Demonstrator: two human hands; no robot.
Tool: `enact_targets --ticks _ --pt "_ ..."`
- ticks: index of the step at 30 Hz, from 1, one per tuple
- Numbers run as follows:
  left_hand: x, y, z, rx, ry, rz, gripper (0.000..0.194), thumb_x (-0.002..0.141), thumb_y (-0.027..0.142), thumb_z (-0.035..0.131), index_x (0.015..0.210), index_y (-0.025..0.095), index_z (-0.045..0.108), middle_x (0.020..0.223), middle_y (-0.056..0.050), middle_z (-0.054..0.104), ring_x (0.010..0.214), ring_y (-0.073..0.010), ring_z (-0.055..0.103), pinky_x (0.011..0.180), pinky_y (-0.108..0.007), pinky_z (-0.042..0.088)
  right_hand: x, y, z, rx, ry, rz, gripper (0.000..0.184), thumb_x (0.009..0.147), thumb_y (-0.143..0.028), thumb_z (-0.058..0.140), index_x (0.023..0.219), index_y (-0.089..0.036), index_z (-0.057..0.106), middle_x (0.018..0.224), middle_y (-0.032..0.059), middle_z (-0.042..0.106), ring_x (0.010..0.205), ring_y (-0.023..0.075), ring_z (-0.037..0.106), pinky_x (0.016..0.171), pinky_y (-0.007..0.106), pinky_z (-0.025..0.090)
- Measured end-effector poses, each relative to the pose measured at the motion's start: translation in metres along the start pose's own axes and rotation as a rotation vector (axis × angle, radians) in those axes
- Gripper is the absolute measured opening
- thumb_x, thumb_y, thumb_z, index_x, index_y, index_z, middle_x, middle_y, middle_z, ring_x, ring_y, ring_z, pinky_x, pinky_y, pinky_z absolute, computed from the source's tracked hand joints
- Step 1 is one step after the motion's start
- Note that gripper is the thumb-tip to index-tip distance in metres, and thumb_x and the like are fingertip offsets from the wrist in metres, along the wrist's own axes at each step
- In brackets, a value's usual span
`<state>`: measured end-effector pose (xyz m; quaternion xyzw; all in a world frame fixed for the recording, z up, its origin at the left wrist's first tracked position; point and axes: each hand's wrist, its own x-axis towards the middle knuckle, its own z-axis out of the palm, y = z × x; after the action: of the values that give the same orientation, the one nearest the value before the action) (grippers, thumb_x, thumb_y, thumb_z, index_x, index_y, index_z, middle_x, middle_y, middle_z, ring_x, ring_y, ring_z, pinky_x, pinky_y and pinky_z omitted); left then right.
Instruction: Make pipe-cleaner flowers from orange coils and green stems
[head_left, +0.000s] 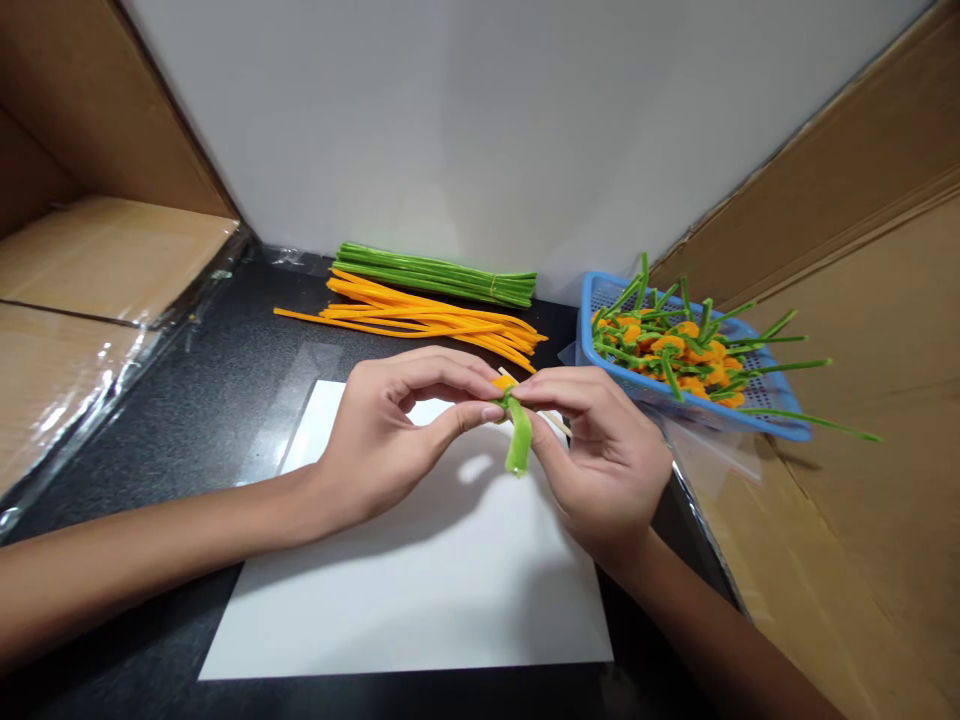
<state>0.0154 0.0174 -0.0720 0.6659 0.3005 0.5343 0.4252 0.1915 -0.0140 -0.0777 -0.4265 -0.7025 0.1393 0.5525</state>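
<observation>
My left hand and my right hand meet over a white sheet. Between their fingertips they pinch a green pipe cleaner, whose loose end hangs down toward me. A bit of orange pipe cleaner shows just above the pinch, mostly hidden by the fingers. Both hands are closed, thumb against fingers. A thin pale stick shows behind the right fingers; whether it is held or lies on the sheet I cannot tell.
Behind the hands lie a bundle of green pipe cleaners and loose orange pipe cleaners on the dark tabletop. At right, a blue basket holds several orange-and-green twisted pieces, stems sticking out. Cardboard flanks both sides; a pale wall stands behind.
</observation>
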Motion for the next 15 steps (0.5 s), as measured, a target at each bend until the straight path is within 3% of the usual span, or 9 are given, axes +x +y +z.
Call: enact_targets --ticks 8,13,15 --pt "-0.005 -0.004 0.000 0.100 0.000 0.051 0.002 0.084 0.020 0.074 0.084 0.021 0.074 0.093 -0.004 0.076 0.092 -0.0188 0.071 0.086 -0.035 0.059 0.000 -0.003 -0.001 -0.134 -0.063 -0.105 0.020 0.088 -0.006 0.061 0.096 -0.023 0.068 0.101 0.0076 0.071 0.098 0.0222 0.069 0.086 0.039 0.058" --pt "-0.008 -0.008 0.000 0.139 -0.007 0.097 0.003 0.087 0.019 0.070 0.085 0.021 0.071 0.092 -0.004 0.075 0.091 -0.0178 0.070 0.084 -0.033 0.057 -0.010 -0.002 0.008 -0.026 -0.077 -0.012 0.022 0.091 -0.006 0.054 0.104 -0.022 0.063 0.113 0.0109 0.071 0.110 0.0238 0.068 0.089 0.039 0.059" --pt "-0.009 -0.007 0.001 0.177 -0.003 0.118 0.003 0.088 0.020 0.068 0.086 0.021 0.070 0.092 -0.005 0.074 0.090 -0.0181 0.069 0.082 -0.032 0.056 -0.012 -0.003 0.009 -0.075 -0.039 -0.065 0.023 0.090 -0.006 0.055 0.104 -0.023 0.063 0.109 0.0097 0.072 0.105 0.0233 0.070 0.088 0.039 0.060"
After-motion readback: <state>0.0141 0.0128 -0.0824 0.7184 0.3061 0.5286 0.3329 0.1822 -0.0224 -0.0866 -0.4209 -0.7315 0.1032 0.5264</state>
